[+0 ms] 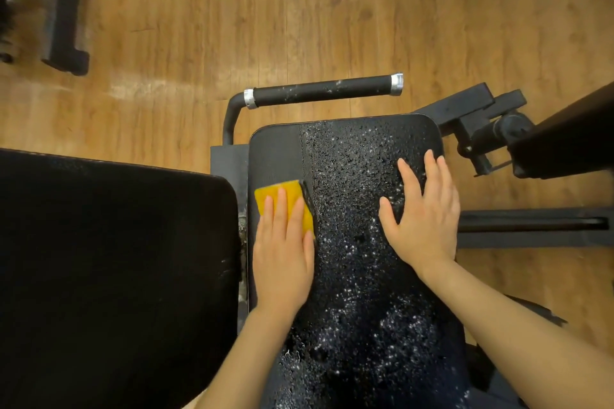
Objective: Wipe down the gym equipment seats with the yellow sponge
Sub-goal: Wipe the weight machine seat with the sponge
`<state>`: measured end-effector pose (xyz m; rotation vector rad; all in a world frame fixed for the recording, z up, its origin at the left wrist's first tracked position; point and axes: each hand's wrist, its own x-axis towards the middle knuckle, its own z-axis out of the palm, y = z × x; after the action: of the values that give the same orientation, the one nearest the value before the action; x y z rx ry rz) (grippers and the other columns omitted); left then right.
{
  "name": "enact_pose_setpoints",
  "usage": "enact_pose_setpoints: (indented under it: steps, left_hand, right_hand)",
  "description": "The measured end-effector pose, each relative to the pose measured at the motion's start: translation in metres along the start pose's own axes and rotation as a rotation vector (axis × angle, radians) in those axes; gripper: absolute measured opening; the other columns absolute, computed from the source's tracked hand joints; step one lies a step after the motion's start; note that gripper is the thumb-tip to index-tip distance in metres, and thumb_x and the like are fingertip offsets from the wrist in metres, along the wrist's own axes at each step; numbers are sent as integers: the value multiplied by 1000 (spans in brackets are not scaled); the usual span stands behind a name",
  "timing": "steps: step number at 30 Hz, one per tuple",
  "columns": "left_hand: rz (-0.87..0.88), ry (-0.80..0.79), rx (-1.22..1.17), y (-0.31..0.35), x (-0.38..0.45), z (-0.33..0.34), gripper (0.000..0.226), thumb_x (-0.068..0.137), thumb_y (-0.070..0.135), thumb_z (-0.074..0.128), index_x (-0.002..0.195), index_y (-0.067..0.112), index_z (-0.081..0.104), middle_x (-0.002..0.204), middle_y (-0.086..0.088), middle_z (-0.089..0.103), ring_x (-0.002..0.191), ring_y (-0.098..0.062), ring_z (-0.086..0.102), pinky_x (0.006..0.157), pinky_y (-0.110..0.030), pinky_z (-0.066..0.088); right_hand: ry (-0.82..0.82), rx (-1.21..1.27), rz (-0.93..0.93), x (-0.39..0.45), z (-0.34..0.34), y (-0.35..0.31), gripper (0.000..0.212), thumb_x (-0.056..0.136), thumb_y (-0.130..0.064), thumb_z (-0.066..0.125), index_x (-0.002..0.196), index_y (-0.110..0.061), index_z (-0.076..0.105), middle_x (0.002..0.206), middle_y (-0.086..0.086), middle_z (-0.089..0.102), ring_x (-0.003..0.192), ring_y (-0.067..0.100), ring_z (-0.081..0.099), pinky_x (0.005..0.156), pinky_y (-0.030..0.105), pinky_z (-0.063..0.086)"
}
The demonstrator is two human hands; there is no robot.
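A black padded seat (352,262) runs from the bottom centre up to mid-frame, covered in white soapy droplets. A wiped, droplet-free strip lies along its left side near the top. My left hand (282,249) presses flat on the yellow sponge (292,193) at the seat's left edge, fingers straight over it. My right hand (423,212) rests flat on the wet right part of the seat, fingers spread. A second large black pad (109,276) fills the left.
A black grip handle (322,91) with silver end caps stands beyond the seat's far edge. Black machine frame parts (498,129) sit at the right, and another frame leg (63,10) at the top left. Wooden floor (265,10) surrounds everything.
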<state>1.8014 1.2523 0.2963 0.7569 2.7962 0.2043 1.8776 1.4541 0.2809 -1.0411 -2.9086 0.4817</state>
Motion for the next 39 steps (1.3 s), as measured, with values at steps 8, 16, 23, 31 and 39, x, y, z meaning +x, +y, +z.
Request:
enact_pose_setpoints:
  steps: [8,16,23,31,39]
  left_hand:
    - [-25,86,-62,14,106,-12,58,97,35,34,150,14,24,158,-10,20,147,-30,13,119,-40,16]
    - [67,66,-70,9,58,-5,52,97,33,33,147,16,34,158,-7,22,147,-26,14,117,-42,21]
    - [-178,135,-123,17,102,-9,58,97,42,32,150,19,22,160,-16,6,147,-34,4,115,-48,22]
    - [77,142,73,28,126,-6,56,98,37,29,147,12,32,158,-13,19,147,-32,14,118,-42,16]
    - [-120,200,-60,24,126,-8,52,99,23,42,146,3,32,156,-17,22,146,-32,18,120,-42,18]
  right_hand:
    - [6,-8,-4,0,1,0,62,89,-49,40,144,-23,33,157,12,18,146,28,11,114,50,24]
    - [12,4,-4,-1,0,0,61,89,-48,43,144,-23,34,157,12,18,146,28,11,114,49,24]
    - [8,7,-3,0,1,1,62,89,-48,42,144,-23,33,157,12,17,146,28,11,114,50,24]
    - [2,7,-5,0,0,1,62,89,-49,41,145,-23,33,157,11,17,146,27,11,114,50,24]
    - [-12,-5,-1,0,1,1,63,89,-49,40,145,-23,32,157,12,16,147,27,9,114,49,22]
